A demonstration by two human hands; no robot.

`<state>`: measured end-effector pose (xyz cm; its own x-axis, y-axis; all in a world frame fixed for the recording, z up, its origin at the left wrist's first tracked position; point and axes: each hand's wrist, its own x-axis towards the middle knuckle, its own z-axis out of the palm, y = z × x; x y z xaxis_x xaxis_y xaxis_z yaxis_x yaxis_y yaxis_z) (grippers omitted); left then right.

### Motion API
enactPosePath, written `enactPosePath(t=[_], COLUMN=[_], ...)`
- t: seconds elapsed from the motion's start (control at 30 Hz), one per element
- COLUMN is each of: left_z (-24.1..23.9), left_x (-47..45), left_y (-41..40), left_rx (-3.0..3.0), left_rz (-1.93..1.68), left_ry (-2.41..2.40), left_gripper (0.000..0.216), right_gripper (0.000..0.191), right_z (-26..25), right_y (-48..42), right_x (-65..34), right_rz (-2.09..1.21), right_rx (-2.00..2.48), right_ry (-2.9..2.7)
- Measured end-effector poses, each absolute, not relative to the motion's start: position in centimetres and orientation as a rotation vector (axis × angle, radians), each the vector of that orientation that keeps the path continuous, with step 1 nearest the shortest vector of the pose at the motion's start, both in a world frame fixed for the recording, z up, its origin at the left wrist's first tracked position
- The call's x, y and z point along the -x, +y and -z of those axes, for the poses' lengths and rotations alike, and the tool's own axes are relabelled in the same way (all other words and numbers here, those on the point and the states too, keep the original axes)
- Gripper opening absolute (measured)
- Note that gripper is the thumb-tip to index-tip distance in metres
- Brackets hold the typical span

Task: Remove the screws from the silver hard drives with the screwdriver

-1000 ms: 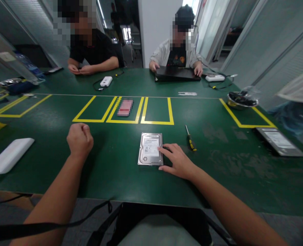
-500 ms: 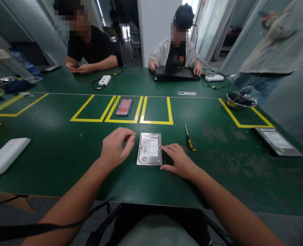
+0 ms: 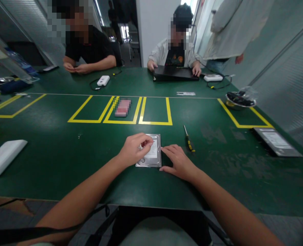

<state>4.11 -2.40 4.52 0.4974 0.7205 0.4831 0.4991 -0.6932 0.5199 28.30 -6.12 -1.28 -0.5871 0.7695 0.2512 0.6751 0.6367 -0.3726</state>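
A silver hard drive (image 3: pixel 153 160) with a white label lies flat on the green table in front of me. Over its left half is my left hand (image 3: pixel 134 149), thumb and forefinger pinched together; anything between the tips is too small to make out. The hand hides part of the label and the drive's left edge. At the drive's right edge rests my right hand (image 3: pixel 178 161), open, its fingers stretched out and the fingertips at the side of the drive. A yellow-and-black screwdriver (image 3: pixel 189 140) lies beyond my right hand, its shaft pointing away from me.
Another hard drive (image 3: pixel 278 141) lies far right, below a metal bowl (image 3: pixel 240 104) of dark items. A white box-like object (image 3: pixel 5 159) is at left. Yellow tape outlines (image 3: pixel 155 123) cross the table; one holds a blurred pink object (image 3: pixel 122 108). Two people sit opposite; another stands.
My left hand has moved right, from beside the drive to over it, still pinched. My right hand stays at the drive's edge. The standing person has shifted left.
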Motion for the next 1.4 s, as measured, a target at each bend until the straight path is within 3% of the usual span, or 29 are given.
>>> enactPosePath(t=[0.57,0.9,1.4], left_z=[-2.6,-2.8,-3.6], left_x=[-7.8,-8.2,-8.5], left_y=[-0.6,-0.3,1.2], left_rx=[-2.649,-2.638,-2.315], left_rz=[-0.375,-0.338,-0.226], left_ry=[0.986,0.989,1.15], left_gripper=[0.01,0.016,0.009], right_gripper=[0.066,0.058,0.053], right_z=[0.3,-0.2,-0.2], right_y=[-6.6,-6.4,-6.3], right_x=[-28.4,-28.8,-28.9], right_rz=[-0.267,-0.203,-0.161], right_rx=[1.159,1.186,1.199], right_ry=[-2.555,-2.587,-2.605])
